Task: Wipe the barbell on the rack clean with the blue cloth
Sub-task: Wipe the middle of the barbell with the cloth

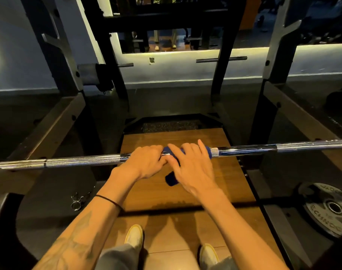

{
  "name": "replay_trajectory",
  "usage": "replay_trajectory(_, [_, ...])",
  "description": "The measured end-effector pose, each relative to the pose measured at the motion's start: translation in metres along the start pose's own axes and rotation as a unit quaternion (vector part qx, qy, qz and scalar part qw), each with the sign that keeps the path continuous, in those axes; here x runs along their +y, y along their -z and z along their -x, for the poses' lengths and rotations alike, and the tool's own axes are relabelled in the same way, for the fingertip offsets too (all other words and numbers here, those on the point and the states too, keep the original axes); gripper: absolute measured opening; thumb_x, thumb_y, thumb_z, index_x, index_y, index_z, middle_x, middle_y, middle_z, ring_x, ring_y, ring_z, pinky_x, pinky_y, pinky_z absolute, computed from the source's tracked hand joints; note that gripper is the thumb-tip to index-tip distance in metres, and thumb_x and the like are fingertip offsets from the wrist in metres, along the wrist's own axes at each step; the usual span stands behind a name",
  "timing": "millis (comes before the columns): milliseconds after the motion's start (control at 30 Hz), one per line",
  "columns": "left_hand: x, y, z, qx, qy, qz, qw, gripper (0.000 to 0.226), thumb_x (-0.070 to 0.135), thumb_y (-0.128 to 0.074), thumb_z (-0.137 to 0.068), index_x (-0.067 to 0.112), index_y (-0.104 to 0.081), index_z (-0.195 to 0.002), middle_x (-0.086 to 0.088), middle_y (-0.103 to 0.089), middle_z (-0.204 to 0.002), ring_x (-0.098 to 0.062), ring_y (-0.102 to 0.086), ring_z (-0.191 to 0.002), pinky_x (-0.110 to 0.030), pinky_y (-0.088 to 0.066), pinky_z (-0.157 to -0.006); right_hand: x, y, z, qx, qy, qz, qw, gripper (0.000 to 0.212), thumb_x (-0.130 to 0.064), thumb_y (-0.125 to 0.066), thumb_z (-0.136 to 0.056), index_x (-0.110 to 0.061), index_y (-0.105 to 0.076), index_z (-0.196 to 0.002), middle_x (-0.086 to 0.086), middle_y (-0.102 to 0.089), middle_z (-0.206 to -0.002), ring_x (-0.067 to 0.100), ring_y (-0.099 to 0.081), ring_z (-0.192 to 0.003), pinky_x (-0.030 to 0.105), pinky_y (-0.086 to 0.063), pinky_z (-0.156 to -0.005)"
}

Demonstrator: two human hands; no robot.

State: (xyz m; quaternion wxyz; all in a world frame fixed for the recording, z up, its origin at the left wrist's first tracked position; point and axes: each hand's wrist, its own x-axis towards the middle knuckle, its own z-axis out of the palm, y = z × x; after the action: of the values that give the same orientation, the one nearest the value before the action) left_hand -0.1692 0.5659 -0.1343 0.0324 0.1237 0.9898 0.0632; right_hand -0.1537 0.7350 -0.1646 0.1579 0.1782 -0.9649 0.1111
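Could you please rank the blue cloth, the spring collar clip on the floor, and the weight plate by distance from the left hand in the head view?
1. blue cloth, just right of the left hand, on the barbell.
2. spring collar clip, lower left, on the floor.
3. weight plate, far right, on the floor.

Bare barbell shaft (pixel 82 162) open at left and right of frame; rack uprights (pixel 263 121) flanking behind.

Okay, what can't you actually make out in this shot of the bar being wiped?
Head view only:
- Both ends of the long chrome barbell: cut off by the frame edges.
- Middle of the dark blue cloth: covered by the right hand.
- Left hand fingers: tips curl behind the bar, unseen.
- Lettering on the black weight plate: partly cropped, too dim to read.
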Motion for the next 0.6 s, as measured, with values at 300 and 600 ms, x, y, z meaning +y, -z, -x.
replay_trajectory(300, [0.016, -0.050, 0.019, 0.323, 0.025, 0.022, 0.946, 0.025, 0.039, -0.067, -0.087, 0.019, -0.061, -0.101, 0.003, -0.058, -0.087, -0.014, -0.044, -0.075, -0.030, -0.028, -0.070, 0.071, 0.017, 0.022, 0.065, -0.058, 0.002, 0.996, 0.050, -0.049, -0.029, -0.105, -0.021, -0.062, -0.130, -0.004, -0.062, -0.109, 0.020, -0.055, -0.105, 0.040, -0.038, -0.104])
replay_trajectory(600, [0.030, -0.053, 0.028, 0.383, 0.012, 0.057, 0.922, 0.015, 0.019, -0.065, -0.089, 0.015, -0.058, -0.102, -0.002, -0.060, -0.096, -0.020, -0.055, -0.088, -0.032, -0.037, -0.087, -0.017, 0.003, -0.002, -0.005, -0.011, -0.077, 0.997, 0.063, -0.053, -0.021, -0.100, -0.019, -0.058, -0.137, -0.002, -0.065, -0.125, 0.018, -0.054, -0.120, 0.042, -0.026, -0.119])
